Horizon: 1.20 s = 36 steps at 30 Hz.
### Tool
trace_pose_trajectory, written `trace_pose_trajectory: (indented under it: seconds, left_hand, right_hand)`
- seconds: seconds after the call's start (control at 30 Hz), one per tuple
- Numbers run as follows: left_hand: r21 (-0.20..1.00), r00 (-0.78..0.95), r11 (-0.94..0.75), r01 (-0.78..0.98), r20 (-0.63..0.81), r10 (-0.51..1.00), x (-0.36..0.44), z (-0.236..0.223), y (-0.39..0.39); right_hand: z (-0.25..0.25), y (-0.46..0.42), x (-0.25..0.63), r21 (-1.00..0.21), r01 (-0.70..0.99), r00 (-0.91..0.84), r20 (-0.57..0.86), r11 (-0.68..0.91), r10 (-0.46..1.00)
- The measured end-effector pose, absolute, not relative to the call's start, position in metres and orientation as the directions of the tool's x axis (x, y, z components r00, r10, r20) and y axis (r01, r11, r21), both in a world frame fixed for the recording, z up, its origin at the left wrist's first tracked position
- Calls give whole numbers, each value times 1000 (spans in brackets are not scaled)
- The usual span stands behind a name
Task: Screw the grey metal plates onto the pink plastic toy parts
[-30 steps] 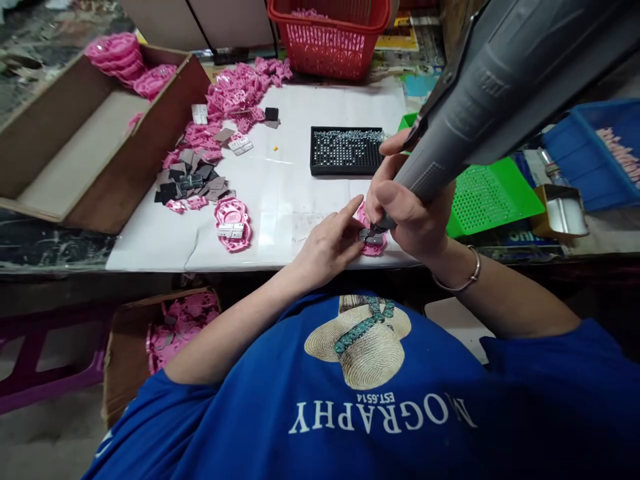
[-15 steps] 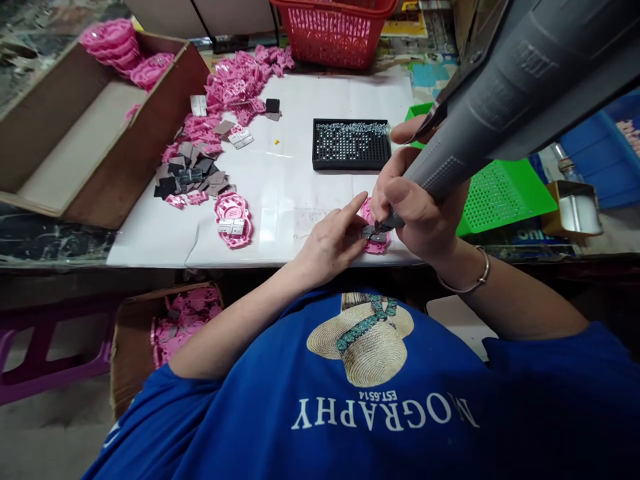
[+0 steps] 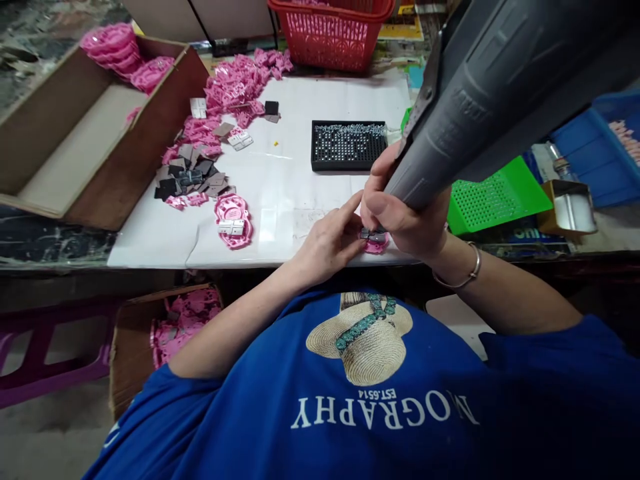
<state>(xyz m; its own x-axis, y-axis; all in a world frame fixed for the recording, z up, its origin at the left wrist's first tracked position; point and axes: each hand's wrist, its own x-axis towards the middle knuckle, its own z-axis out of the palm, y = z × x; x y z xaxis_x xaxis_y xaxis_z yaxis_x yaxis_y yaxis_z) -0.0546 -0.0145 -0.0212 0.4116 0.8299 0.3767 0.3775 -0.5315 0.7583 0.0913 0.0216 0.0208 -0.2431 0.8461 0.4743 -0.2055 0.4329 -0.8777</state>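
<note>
My right hand (image 3: 407, 220) is wrapped round a grey electric screwdriver (image 3: 445, 140), which slants down to the left. Its tip is over a grey plate (image 3: 374, 236) set in a pink plastic part (image 3: 375, 247) near the table's front edge; my fingers partly cover the tip. From the left, the fingers of my left hand (image 3: 330, 243) grip the side of this pink part against the table. Further left lies another pink part (image 3: 233, 205) with a white plate (image 3: 232, 228) on it. Behind my hands stands a black tray (image 3: 349, 167) full of small screws.
Heaped pink parts (image 3: 235, 87) and grey and black plates (image 3: 193, 170) lie at the left, beside a wooden box (image 3: 130, 147). A red basket (image 3: 330, 40) stands at the back. At the right are a green perforated tray (image 3: 493, 197) and a blue bin (image 3: 585, 147).
My right hand and the screwdriver have shifted slightly left, and the screwdriver stands steeper. My left hand has barely moved and keeps its grip on the pink part.
</note>
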Motion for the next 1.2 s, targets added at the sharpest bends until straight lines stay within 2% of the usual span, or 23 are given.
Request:
trace_pose_trajectory:
  seconds: [0.07,0.17,0.37,0.53,0.7,0.9,1.2]
  left_hand:
    - [772,421,-515,373,353,835,-55,-21,-14]
    - [807,444,-478,346,308,841,-58,-22,-14]
    - [825,418,-434,361,273,866,-59,-24,-14]
    - [807,427,-452,379,281,859,-56,-21,-15]
    - [779,439,-487,396,306,845,-52,-18,-15]
    - [798,426,-443,409,263,866,-52,-19,-17]
    - [790,426,-459,406,281,860,-52,-19,-16]
  right_hand:
    - [22,24,91,-823,-294,-188,549,487,814]
    - [35,28,99,-787,-359,-156,580,501,800]
    - [74,43,154,-705,-121,120,688,699,715]
    - [67,67,197,-699,11,282,688,715,668]
    - [46,82,208,-728,53,308,663,684,682]
    - [35,87,211,-784,108,282,614,612,737]
    - [30,88,210,-805,76,314,579,588,752]
